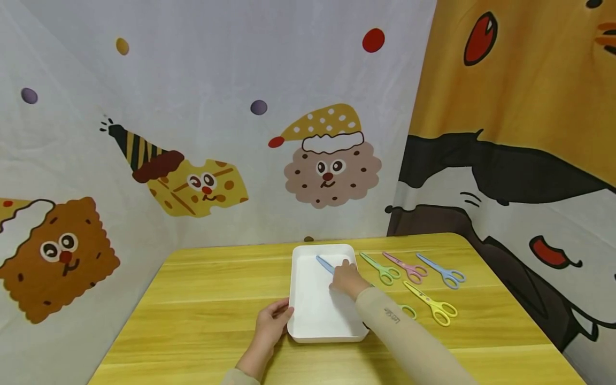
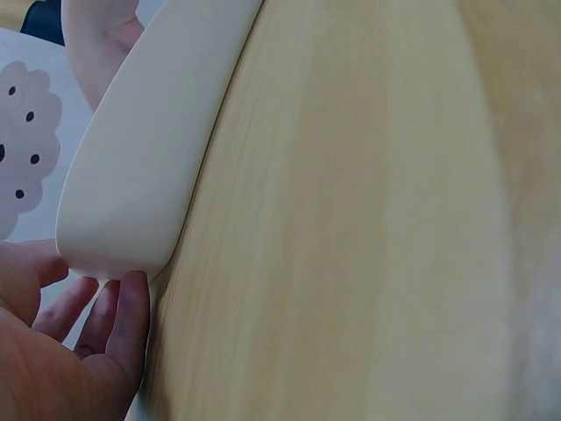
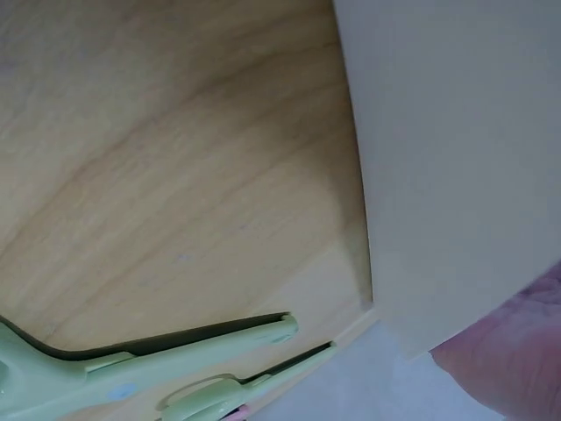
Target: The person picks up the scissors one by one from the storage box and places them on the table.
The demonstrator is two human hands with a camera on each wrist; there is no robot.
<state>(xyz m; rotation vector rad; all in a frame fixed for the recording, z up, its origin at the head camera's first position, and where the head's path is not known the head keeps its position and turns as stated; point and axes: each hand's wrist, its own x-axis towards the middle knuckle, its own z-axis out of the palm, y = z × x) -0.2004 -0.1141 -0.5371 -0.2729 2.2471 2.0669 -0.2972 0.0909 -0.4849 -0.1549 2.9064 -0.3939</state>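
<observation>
A shallow white tray (image 1: 315, 323) lies on the wooden table. My left hand (image 1: 271, 323) holds its left side near the front corner, thumb at the rim; in the left wrist view its fingertips touch the tray wall (image 2: 145, 149). Inside the tray, toward the back right, my right hand (image 1: 348, 279) grips a pair of light blue scissors (image 1: 324, 263). Their blade points to the back left, and the handles are hidden under the hand. The right wrist view shows only a part of that hand (image 3: 517, 355) beyond the tray wall.
Right of the tray lie green scissors (image 1: 386, 275), pink scissors (image 1: 415, 274), another blue pair (image 1: 452, 278) and yellow scissors (image 1: 441, 313). A second green pair (image 1: 409, 312) is partly covered by the right sleeve (image 1: 399, 326). A printed curtain (image 1: 216, 117) hangs behind the table.
</observation>
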